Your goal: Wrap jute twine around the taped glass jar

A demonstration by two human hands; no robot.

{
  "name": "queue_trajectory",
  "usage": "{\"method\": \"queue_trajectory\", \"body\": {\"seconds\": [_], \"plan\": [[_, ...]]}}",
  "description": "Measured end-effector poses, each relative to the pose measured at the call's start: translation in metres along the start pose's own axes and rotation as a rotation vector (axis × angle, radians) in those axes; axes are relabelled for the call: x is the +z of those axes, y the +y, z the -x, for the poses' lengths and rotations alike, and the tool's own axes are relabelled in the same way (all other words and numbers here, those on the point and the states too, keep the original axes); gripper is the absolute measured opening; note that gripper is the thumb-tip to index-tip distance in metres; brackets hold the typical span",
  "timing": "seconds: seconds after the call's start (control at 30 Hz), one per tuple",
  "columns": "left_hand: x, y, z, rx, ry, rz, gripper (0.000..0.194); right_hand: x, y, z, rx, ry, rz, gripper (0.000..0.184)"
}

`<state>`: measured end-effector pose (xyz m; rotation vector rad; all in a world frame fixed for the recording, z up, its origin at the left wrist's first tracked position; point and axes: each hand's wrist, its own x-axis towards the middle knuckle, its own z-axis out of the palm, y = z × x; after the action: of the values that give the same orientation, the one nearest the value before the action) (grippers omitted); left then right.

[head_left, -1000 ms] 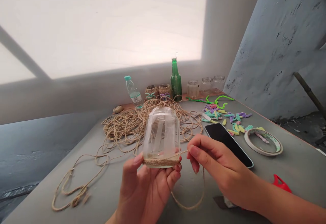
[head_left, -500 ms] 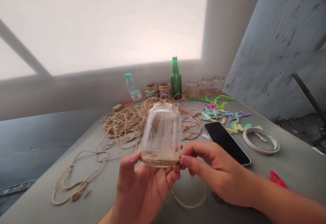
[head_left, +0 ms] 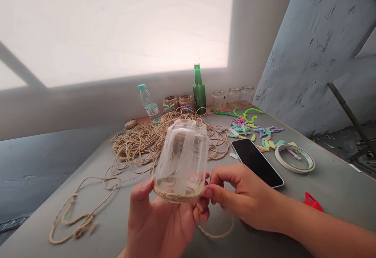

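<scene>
A clear glass jar (head_left: 198,160) is held up over the table, tilted, with strips of whitish tape down its side. Twine (head_left: 176,197) is wound around its base. My left hand (head_left: 164,222) grips the jar from below, thumb at the left of the base and fingers curled round the right. At the base's right edge, my right hand (head_left: 237,191) pinches the twine between thumb and forefinger. A loose length of twine (head_left: 219,236) hangs in a curve beneath the hands.
Behind the jar lies a heap of tangled twine (head_left: 132,142). A water bottle (head_left: 149,103), twine-wrapped jars (head_left: 185,102), a green bottle (head_left: 199,93) and glass jars (head_left: 234,96) line the back. On the right are a phone (head_left: 258,162), tape roll (head_left: 280,164), pipe-cleaner pieces (head_left: 267,132) and a red object (head_left: 313,202).
The jar has turned and tilted slightly, its base now lower and further left in view. Both hands keep their hold. The whole scene has shifted a little left.
</scene>
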<state>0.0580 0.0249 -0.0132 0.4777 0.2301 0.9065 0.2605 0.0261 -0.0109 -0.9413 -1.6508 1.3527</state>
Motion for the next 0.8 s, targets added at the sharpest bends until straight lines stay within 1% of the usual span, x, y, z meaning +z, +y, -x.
{"method": "queue_trajectory", "body": {"seconds": [0.07,0.13,0.2,0.27,0.33,0.37,0.43,0.47,0.5,0.53,0.63,0.7,0.8], "plan": [[0.001,-0.001,-0.001,0.002,0.02,0.013,0.051,0.001,0.002,0.0,0.028,-0.046,0.007,0.043],[0.001,-0.002,-0.001,0.002,0.033,0.016,0.055,0.002,0.003,0.0,0.045,-0.07,-0.036,0.042],[0.001,-0.002,0.0,0.008,0.024,0.001,0.054,0.003,0.003,0.001,0.066,-0.078,-0.093,0.042],[0.001,-0.002,0.001,0.015,0.023,-0.012,0.048,0.002,0.003,0.001,0.104,-0.053,-0.123,0.043],[0.002,-0.002,0.002,0.004,0.003,-0.021,0.05,0.0,0.005,0.001,0.154,0.008,-0.162,0.046],[0.003,-0.002,0.002,-0.011,-0.003,-0.019,0.053,-0.001,0.006,0.001,0.179,0.038,-0.194,0.051],[0.003,-0.003,0.003,-0.048,-0.029,-0.01,0.06,-0.002,0.009,0.001,0.215,0.061,-0.276,0.071],[0.003,-0.003,0.003,-0.054,-0.031,-0.007,0.061,-0.002,0.01,0.001,0.224,0.048,-0.315,0.08],[0.003,-0.004,0.004,-0.059,-0.031,-0.004,0.062,-0.001,0.011,0.001,0.224,0.016,-0.356,0.085],[0.003,-0.005,0.004,-0.062,-0.031,-0.013,0.062,0.001,0.012,0.0,0.217,-0.03,-0.399,0.087],[0.0,-0.007,0.005,-0.082,-0.055,-0.078,0.068,0.007,0.012,-0.001,0.185,-0.173,-0.523,0.079],[-0.002,-0.008,0.005,-0.089,-0.087,-0.118,0.072,0.01,0.011,-0.001,0.17,-0.197,-0.571,0.075],[-0.006,-0.009,0.005,-0.046,-0.095,-0.151,0.07,0.011,0.009,-0.001,0.163,-0.2,-0.593,0.079]]}}
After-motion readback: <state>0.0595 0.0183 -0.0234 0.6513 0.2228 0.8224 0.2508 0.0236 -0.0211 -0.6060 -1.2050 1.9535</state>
